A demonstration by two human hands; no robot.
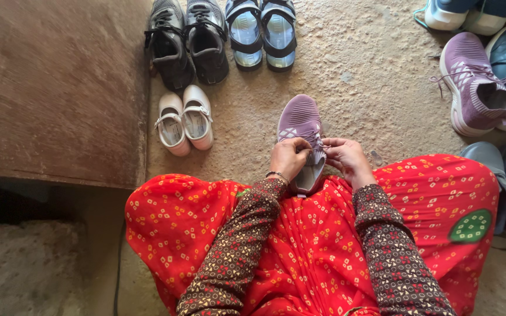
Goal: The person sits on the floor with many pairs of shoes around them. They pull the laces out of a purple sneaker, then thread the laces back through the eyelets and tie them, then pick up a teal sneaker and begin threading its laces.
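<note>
A mauve knit sneaker [301,120] lies on the sandy floor just in front of my knees, toe pointing away from me. My left hand [289,158] grips its left side at the laces. My right hand [348,158] pinches the laces and tongue from the right. Both hands meet over the shoe's opening. My lap is covered by red patterned cloth [317,234], and my sleeves are dark and dotted.
A matching mauve sneaker [474,88] lies at the right among grey and blue shoes. White small shoes [185,120], black sneakers [186,42] and blue sandals [262,32] line the floor ahead. A brown raised slab [60,88] fills the left.
</note>
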